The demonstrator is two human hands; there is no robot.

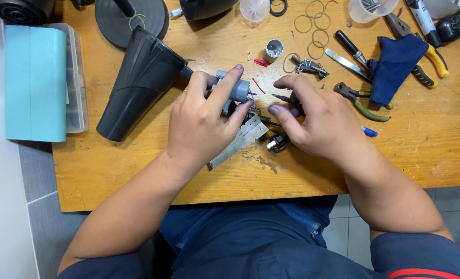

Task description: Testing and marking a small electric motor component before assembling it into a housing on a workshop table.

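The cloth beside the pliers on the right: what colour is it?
Dark blue. The cloth shows best in the head view, lying over tools on the wooden table.

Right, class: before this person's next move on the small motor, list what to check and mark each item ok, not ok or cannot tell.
1. Left hand grips the grey motor: ok.
2. Right hand holds the thin tool: ok.
3. Tool tip seated on the motor: cannot tell.
4. Metal strip lying flat on the wooden table: ok.
5. Green-handled pliers near the right hand: ok.
6. Thin wires free of the fingers: cannot tell.
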